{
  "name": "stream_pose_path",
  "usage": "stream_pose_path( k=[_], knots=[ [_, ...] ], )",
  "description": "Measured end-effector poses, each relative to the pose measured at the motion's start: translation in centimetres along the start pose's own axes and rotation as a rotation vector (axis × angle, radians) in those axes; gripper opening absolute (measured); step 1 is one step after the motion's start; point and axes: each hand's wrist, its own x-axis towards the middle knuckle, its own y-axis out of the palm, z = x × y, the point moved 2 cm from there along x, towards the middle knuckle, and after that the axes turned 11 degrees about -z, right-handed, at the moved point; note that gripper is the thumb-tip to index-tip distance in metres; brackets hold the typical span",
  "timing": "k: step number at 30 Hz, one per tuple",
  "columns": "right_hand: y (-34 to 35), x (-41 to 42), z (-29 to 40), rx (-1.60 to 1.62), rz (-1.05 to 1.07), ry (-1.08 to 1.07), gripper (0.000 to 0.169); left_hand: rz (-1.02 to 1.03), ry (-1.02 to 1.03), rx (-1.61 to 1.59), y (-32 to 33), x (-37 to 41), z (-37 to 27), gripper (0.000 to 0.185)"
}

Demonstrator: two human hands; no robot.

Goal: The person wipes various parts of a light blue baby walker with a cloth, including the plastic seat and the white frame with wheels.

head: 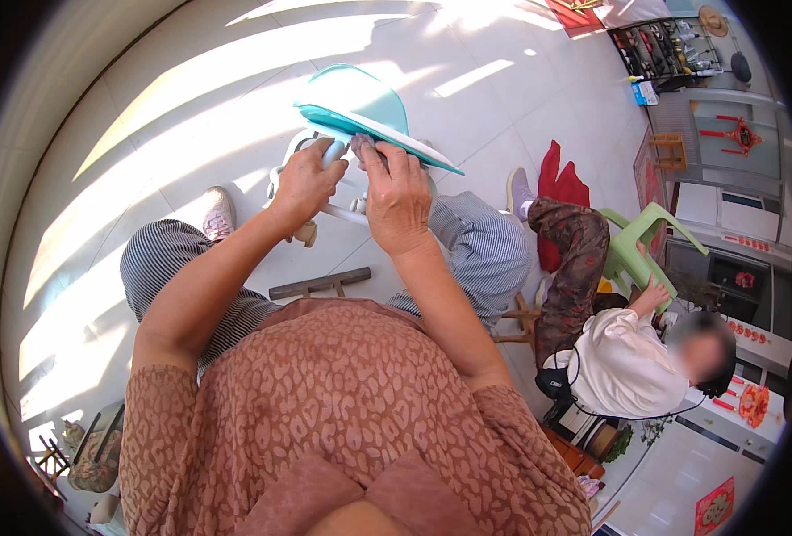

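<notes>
Between my knees stands a wheeled child's seat or stroller-like frame [348, 213] of white tubing; its exact kind I cannot tell. Its top carries a teal and white plastic panel [362, 100], tilted with one edge toward me. My left hand [307, 175] is wrapped around a light blue tubular part [334, 153] just below the panel. Pinched in the fingers of my right hand [399, 191] is a greyish cloth [364, 146], pressed close to the panel's underside. The right fingers hide part of the cloth, and both hands cover some of the frame.
On my right, a seated person [617, 362] holds a light green plastic stool [644, 248]. A red cloth [560, 194] is beside that person's legs. A dark wooden stool [319, 283] stands close before me. Farther off is a shoe rack [664, 50].
</notes>
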Motion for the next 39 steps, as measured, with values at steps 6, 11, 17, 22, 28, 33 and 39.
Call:
stream_pose_path(
  k=[6, 11, 17, 22, 28, 33, 39],
  knots=[
    [-1.4, -3.7, -5.7, -0.072, 0.0, 0.146, 0.029, 0.024, -0.055, 0.023, 0.3, 0.6, 0.0, 0.044],
    [-3.2, -6.4, -12.6, 0.375, -0.027, 0.882, 0.017, 0.008, -0.073, 0.052, 0.0, 1.0, 0.0, 0.044],
    [-6.5, -3.7, -11.8, 1.063, -0.04, 1.156, 0.012, -0.029, -0.059, 0.033, -0.1, 1.1, 0.5, 0.044],
    [-7.5, -3.1, -12.8, 1.018, -0.006, 1.075, 0.008, -0.06, -0.038, 0.024, -0.2, 1.2, 0.5, 0.043],
    [-10.3, -0.7, -13.4, 0.096, 0.126, 0.685, 0.014, -0.099, -0.079, 0.002, -0.5, 1.6, 0.9, 0.045],
    [-9.8, -2.1, -16.1, 0.212, -0.055, 0.765, 0.012, -0.119, -0.066, 0.029, -0.9, 1.9, 1.1, 0.044],
    [-6.7, -2.7, -14.2, 0.45, -0.185, 0.926, 0.012, -0.124, -0.101, 0.027, -0.6, 1.8, 1.6, 0.041]
  ],
)
